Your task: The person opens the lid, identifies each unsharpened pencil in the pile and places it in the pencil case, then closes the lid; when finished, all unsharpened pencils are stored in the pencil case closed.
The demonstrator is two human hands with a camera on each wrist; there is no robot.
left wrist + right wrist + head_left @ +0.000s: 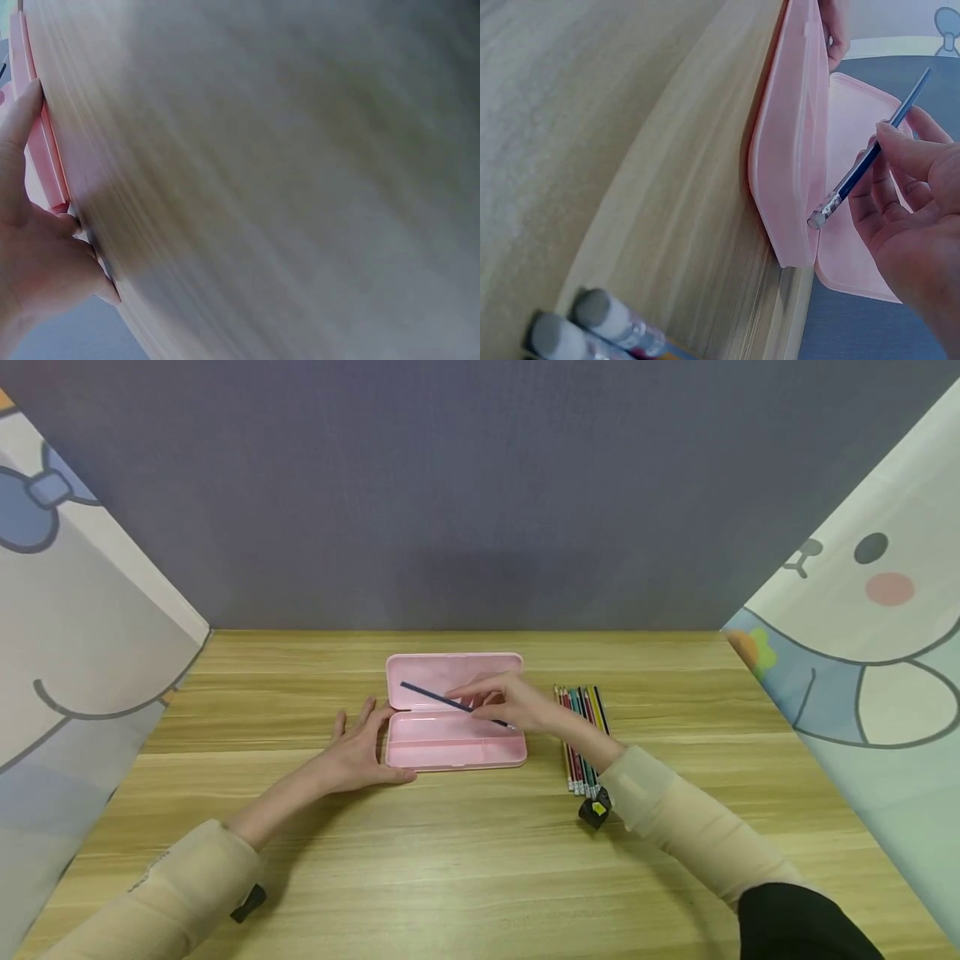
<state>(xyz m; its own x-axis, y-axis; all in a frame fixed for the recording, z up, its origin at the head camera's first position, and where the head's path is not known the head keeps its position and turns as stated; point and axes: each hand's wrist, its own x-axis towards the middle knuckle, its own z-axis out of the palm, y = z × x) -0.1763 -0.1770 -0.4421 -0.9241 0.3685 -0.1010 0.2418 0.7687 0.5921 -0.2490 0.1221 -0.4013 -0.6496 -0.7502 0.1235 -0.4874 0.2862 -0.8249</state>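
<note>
A pink pencil case (435, 755) lies unfolded on the table, its lid (411, 670) tipped back on the far side. Its tray has divided compartments. My left hand (354, 762) rests at the case's left end, thumb along the front edge, the other fingers spread by the left side. In the left wrist view the thumb (22, 120) lies straight against the pink wall. My right hand (516, 700) pinches a dark blue pencil (429, 695) between thumb and fingers, slanted above the case. The pencil's eraser end (819, 217) points toward the tray's right part.
Right of the case, several pencils (579, 770) lie side by side, eraser ends toward me, partly under my right forearm. Wood-grain table (450, 860) extends around. A grey panel (480, 510) stands behind, with cartoon-printed panels (885, 635) at the sides.
</note>
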